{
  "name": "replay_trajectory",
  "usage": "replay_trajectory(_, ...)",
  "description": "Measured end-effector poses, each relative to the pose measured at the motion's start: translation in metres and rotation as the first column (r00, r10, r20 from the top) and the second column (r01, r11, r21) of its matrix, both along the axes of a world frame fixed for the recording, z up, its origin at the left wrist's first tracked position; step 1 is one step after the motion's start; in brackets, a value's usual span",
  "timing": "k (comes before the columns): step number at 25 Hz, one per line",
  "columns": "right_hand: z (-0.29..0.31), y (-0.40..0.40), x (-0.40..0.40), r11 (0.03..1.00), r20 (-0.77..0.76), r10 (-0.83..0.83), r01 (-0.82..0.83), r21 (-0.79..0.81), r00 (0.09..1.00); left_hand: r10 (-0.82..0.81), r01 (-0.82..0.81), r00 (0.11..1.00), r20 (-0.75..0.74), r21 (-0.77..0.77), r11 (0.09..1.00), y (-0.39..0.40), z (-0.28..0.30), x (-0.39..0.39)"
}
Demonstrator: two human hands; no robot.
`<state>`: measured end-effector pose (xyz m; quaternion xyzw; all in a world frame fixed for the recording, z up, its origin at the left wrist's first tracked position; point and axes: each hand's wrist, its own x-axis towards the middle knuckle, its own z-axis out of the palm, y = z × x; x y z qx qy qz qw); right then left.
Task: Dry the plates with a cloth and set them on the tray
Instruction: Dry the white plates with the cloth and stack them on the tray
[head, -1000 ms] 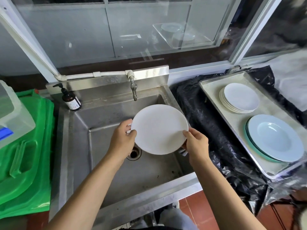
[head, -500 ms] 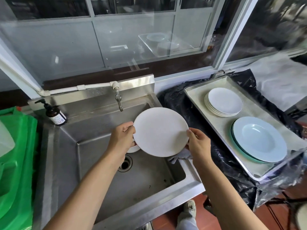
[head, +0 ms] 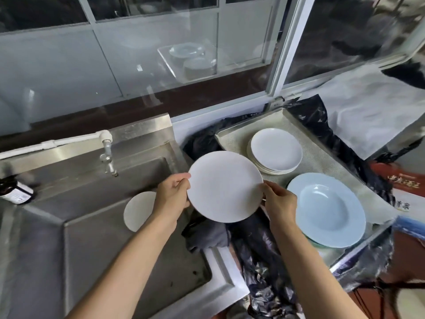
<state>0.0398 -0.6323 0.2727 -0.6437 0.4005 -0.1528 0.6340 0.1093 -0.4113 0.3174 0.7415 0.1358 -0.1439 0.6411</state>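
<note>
Hands: your left hand (head: 172,194) and right hand (head: 279,201) pinch the round white plate (head: 224,186) by its rim; lower it level onto the stack of white plates (head: 276,150).

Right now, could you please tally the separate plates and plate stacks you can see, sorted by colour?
White: 3, the round white plate held in both hands, the white plate in the steel sink, the stack of white plates on the metal tray.
Light blue: 1, the wide-rimmed light blue plate.
Total: 4.
</note>
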Motion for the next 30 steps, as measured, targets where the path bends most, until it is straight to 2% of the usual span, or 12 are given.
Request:
replay_trajectory(8, -0.028, -0.15, 0.059, 0.999, -0.077, -0.008, 0.004, -0.053, 0.997, -0.031, 0.034, 0.998, -0.052, 0.043, 0.999, -0.156, -0.04, 0.056)
replay_trajectory(16, -0.073, -0.242, 0.128, 0.987, -0.159, 0.017, -0.042, -0.155, 0.987, -0.107, 0.113, 0.992, -0.063, 0.108, 0.988, -0.251, -0.082, 0.112)
replay_trajectory(24, -0.099, -0.267, 0.151, 0.927, -0.17, 0.042, -0.102, -0.36, 0.984, -0.158, 0.173, 0.981, -0.109, 0.149, 0.974, -0.275, -0.098, 0.129)
replay_trajectory(30, -0.091, -0.265, 0.148, 0.914, -0.201, 0.026, -0.105, -0.391, 0.979, -0.271, 0.291, 0.952, -0.142, 0.154, 0.944, -0.268, -0.1, 0.122)
